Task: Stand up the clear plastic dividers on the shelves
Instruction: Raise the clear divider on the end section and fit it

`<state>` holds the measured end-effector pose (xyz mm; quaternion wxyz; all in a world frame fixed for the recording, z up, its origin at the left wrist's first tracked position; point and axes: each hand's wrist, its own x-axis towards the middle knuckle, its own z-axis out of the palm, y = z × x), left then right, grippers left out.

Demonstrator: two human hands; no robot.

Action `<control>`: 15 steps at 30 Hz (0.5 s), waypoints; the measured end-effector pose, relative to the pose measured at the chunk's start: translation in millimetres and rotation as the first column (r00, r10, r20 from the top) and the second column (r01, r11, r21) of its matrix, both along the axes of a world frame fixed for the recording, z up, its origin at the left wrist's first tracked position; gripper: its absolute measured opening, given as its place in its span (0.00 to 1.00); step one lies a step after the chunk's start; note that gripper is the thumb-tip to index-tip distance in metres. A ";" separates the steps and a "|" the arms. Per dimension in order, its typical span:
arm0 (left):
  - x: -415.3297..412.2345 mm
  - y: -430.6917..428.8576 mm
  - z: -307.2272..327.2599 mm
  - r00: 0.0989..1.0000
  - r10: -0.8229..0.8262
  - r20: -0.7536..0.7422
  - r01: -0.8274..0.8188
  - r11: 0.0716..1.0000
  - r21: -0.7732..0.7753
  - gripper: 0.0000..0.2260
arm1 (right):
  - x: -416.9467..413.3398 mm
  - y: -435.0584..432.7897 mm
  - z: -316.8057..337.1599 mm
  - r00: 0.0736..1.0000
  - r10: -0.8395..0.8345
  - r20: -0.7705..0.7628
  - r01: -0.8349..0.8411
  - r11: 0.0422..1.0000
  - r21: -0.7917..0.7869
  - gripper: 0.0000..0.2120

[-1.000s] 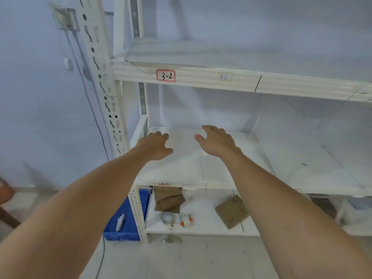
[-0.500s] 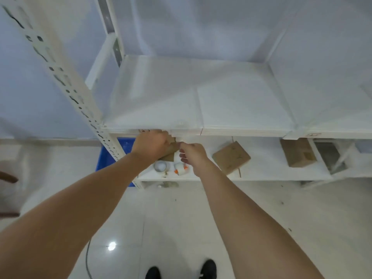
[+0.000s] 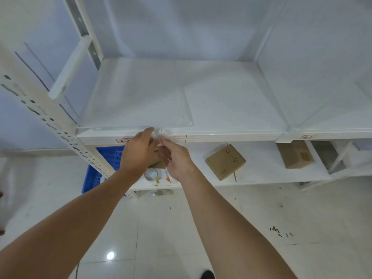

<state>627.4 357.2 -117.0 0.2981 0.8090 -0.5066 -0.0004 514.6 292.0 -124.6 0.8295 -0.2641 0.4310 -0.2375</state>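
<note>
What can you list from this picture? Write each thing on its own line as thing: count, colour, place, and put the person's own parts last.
Shelf unit: one, white, across the middle.
Clear divider: one, see-through, lying flat on the left of the upper shelf.
Upright post: one, cream with slots, at left.
Cardboard boxes: two clearly seen, brown, on the lower shelf, one marked 4-4, one further right.
Tape roll: one, pale, lower shelf under the hands.
Crate: one, blue, on the floor at left.
Floor: pale tiles, below.
Left hand: at the shelf's front edge.
Right hand: beside it, fingers at the same edge.
</note>
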 end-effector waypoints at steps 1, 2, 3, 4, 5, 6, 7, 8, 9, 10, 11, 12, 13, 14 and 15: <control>1.0 -0.2 -0.8 0.997 -0.050 0.058 0.052 0.998 -0.032 0.18 | 1.5 0.1 -2.7 1.000 -0.022 0.015 0.022 1.000 -0.003 0.15; 1.4 -0.5 -1.2 0.988 -0.091 0.126 0.100 0.993 -0.063 0.21 | 2.8 0.5 -5.0 0.999 -0.041 0.030 0.041 0.999 -0.004 0.15; 2.1 -1.8 -1.6 0.981 -0.112 0.159 0.127 0.988 -0.083 0.22 | 3.9 1.0 -6.2 0.997 -0.062 0.040 0.062 0.998 0.000 0.15; 2.7 -3.9 -1.4 0.978 -0.116 0.172 0.136 0.985 -0.109 0.22 | 4.5 1.4 -6.7 0.996 -0.082 0.045 0.082 0.997 0.006 0.15; 3.0 -5.8 -1.2 0.976 -0.110 0.186 0.137 0.981 -0.140 0.22 | 5.1 1.2 -7.0 0.994 -0.101 0.051 0.101 0.995 0.010 0.16; 2.3 -7.1 -1.6 0.972 -0.103 0.210 0.140 0.975 -0.174 0.22 | 5.6 1.0 -7.3 0.992 -0.114 0.055 0.114 0.993 0.012 0.16; 0.6 -7.9 -2.4 0.967 -0.094 0.236 0.143 0.969 -0.200 0.21 | 5.4 1.5 -6.3 0.991 -0.123 0.054 0.122 0.992 0.015 0.16; -0.2 -7.9 -3.6 0.963 -0.088 0.255 0.147 0.964 -0.222 0.21 | 5.0 1.7 -6.7 0.991 -0.127 0.046 0.126 0.992 0.016 0.16; -1.0 -7.8 -4.1 0.959 -0.082 0.271 0.151 0.959 -0.241 0.21 | 4.7 1.3 -8.3 0.990 -0.133 0.042 0.133 0.991 0.015 0.16; -1.2 -8.2 -5.4 0.954 -0.080 0.288 0.157 0.955 -0.253 0.20 | 4.0 0.3 -10.1 0.990 -0.138 0.043 0.137 0.990 0.015 0.16; -0.6 -9.6 -7.4 0.948 -0.081 0.308 0.164 0.953 -0.256 0.20 | 3.1 0.1 -10.5 0.989 -0.141 0.048 0.140 0.990 0.019 0.16; 0.3 -11.7 -9.1 0.940 -0.086 0.330 0.175 0.952 -0.250 0.20 | 1.9 -0.3 -10.8 0.988 -0.147 0.056 0.146 0.989 0.025 0.16; 1.9 -14.6 -11.4 0.930 -0.101 0.352 0.190 0.955 -0.228 0.20 | 0.4 -1.7 -12.4 0.985 -0.158 0.063 0.157 0.987 0.028 0.16; 3.4 -17.6 -13.9 0.920 -0.113 0.375 0.198 0.960 -0.198 0.19 | -1.9 -4.2 -14.9 0.984 -0.166 0.065 0.164 0.986 0.029 0.16; 5.4 -20.5 -16.8 0.911 -0.124 0.393 0.197 0.969 -0.151 0.20 | -4.7 -6.8 -16.0 0.984 -0.168 0.065 0.167 0.986 0.030 0.16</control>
